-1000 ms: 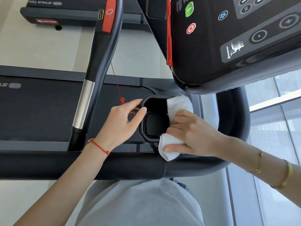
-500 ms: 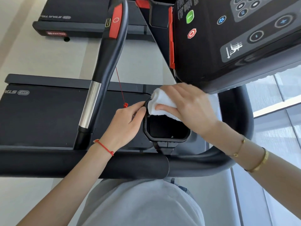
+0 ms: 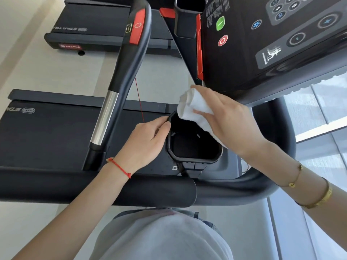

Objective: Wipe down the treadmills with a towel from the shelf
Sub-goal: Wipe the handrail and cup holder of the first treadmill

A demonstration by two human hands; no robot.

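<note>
I am seeing two treadmills: the near one with its belt deck (image 3: 47, 136), and a second one (image 3: 90, 21) farther off across the pale floor (image 3: 56, 72). Both decks are showing "STAR TRAC" lettering upside down; the far one is also carrying a small red STAR TRAC badge (image 3: 69, 46).

One white towel (image 3: 195, 111), bunched. My right hand (image 3: 229, 124) is gripping it, fingers curled over the top and thumb pinching from below, and pressing it on the far rim of the one black cup holder (image 3: 193, 147), just under the console (image 3: 272, 44). My left hand (image 3: 144, 143) is bracing the holder's left rim, thumb and fingertips touching the edge, fingers bent around it loosely.

The console is showing one green button (image 3: 220, 23), one red stop button (image 3: 222, 40), a blue fan icon, a runner incline icon and round keys; the small print is unreadable. One upright handlebar (image 3: 120, 87) with a silver sensor band and a red pad; a thin red cord is hanging beside it.

Wrists: one red string bracelet (image 3: 120, 167) on the left, two gold bracelets (image 3: 309, 192) on the right.
</note>
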